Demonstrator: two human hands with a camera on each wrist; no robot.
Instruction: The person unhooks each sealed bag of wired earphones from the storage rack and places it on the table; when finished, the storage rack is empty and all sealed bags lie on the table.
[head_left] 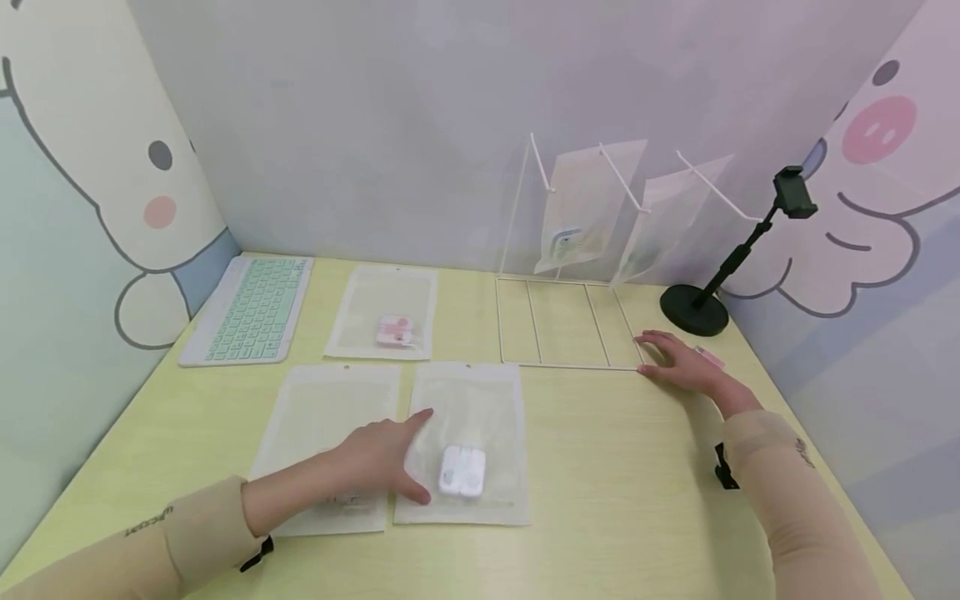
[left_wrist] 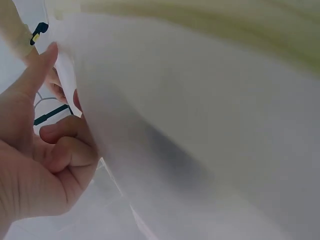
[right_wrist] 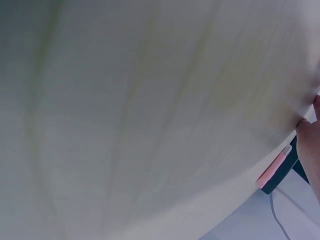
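Observation:
My left hand (head_left: 378, 454) is over the left side of a white translucent pouch (head_left: 487, 400), thumb and index finger spread apart near a flat white square case (head_left: 462, 472) inside it. Its wrist and palm overlap a second pouch (head_left: 337, 396). In the left wrist view, the left thumb (left_wrist: 37, 72) is extended while other fingers curl beside a blurred pale surface. My right hand (head_left: 681, 367) rests at the front right corner of a white wire rack (head_left: 570, 365), fingertips right at its rail. In the right wrist view, the right hand (right_wrist: 310, 145) shows only at the edge.
Two pouches hang on the rack's hooks, one (head_left: 592, 200) with a pale blue item. A third flat pouch (head_left: 367, 300) holds a pink case (head_left: 395, 331). A mint-and-white keyboard (head_left: 258, 312) lies far left. A black phone stand (head_left: 696, 308) and a pink stick-shaped item (head_left: 709, 357) are right.

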